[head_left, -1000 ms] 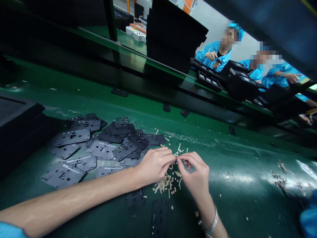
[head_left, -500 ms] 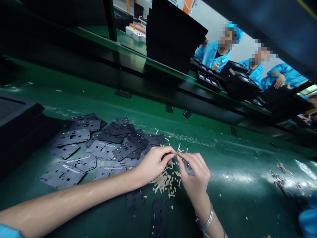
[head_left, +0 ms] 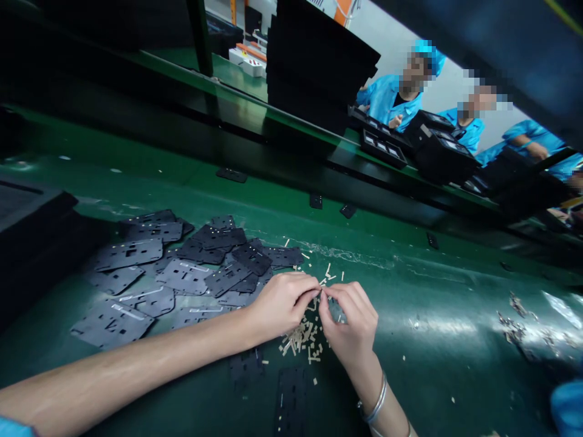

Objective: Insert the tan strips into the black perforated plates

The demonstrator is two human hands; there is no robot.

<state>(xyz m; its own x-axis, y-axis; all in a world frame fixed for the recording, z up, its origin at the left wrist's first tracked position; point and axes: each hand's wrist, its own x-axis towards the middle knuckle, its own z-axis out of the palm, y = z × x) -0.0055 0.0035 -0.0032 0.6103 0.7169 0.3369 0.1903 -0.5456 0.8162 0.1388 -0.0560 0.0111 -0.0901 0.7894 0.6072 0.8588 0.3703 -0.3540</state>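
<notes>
My left hand (head_left: 282, 301) and my right hand (head_left: 350, 320) meet fingertip to fingertip above a small heap of tan strips (head_left: 304, 337) on the green belt (head_left: 410, 303). Both hands are pinched closed on something tiny between them, too small to name. A silver bangle (head_left: 374, 405) circles my right wrist. Several flat black perforated plates (head_left: 182, 267) lie spread to the left of my left hand. More black plates (head_left: 291, 397) lie under my forearms near the front edge.
A black stack (head_left: 31, 224) stands at the left edge. Tall black trays (head_left: 319, 67) and black boxes (head_left: 437, 152) sit on the far shelf. People in blue coats (head_left: 392, 97) work behind it. Small debris (head_left: 514, 328) lies on the belt at the right.
My hands have drawn slightly closer and shifted a little left, fingertips now touching. The people behind have moved their arms.
</notes>
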